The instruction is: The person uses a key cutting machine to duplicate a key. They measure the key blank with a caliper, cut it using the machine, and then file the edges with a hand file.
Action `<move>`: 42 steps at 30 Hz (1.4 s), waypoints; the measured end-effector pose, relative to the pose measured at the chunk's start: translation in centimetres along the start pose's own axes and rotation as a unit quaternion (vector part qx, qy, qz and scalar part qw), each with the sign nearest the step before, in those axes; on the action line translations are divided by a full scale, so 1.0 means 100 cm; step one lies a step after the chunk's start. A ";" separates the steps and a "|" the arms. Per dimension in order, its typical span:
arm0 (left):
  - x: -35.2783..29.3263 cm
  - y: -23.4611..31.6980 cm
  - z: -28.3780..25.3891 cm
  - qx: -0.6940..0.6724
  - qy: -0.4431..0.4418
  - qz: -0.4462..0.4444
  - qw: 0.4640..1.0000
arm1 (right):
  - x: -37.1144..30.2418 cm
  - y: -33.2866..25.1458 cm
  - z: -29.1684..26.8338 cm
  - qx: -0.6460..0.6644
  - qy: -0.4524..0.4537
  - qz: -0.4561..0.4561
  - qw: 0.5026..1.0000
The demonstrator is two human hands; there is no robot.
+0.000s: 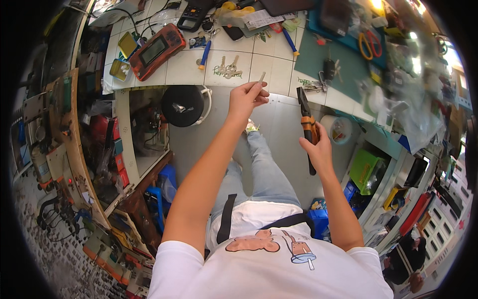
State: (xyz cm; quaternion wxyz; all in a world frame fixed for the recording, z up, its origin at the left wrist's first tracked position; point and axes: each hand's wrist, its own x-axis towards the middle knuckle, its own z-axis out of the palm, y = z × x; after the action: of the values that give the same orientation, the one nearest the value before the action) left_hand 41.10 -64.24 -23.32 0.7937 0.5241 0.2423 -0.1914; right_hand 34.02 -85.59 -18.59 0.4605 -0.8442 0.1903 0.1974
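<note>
My left hand [245, 102] is closed in a pinch just off the workbench's near edge. A small slim metal piece [262, 77] sticks up from its fingertips; the rest of it is hidden, so I cannot tell whether it is a key. My right hand [319, 148] grips pliers [308, 124] with orange and black handles, their dark jaws pointing up toward the bench. Several loose keys [230, 67] lie on the white tiled top beyond my left hand. A bunch of keys [314, 86] sits near the edge beyond the pliers.
On the tiled workbench [191, 74] are a red handheld device [157, 52], a blue-handled screwdriver [204, 56] and another blue-handled tool [291, 42]. Scissors [369, 46] lie by a green mat [343, 70] at the right. Under the edge stand a black-topped bucket [182, 105] and a white round container [336, 129].
</note>
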 end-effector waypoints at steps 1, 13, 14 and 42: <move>-0.012 0.008 -0.005 -0.053 -0.002 -0.013 0.998 | 0.006 -0.011 0.003 -0.022 0.003 -0.016 1.000; -0.240 0.067 -0.116 -0.139 0.247 0.122 0.951 | 0.108 -0.079 0.097 -0.271 0.053 -0.286 0.918; -0.270 0.062 -0.130 -0.146 0.295 0.132 0.935 | 0.113 -0.071 0.098 -0.370 0.090 -0.279 0.881; -0.492 0.101 -0.437 0.090 0.394 0.306 0.862 | -0.296 -0.320 0.475 0.141 -0.411 -0.207 0.877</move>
State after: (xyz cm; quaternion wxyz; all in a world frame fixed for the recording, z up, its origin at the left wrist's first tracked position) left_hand -1.12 -17.54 -1.65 0.6001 0.6729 0.3439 0.2624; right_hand 17.44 -24.85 -4.75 0.6418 -0.6335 -0.1687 0.3978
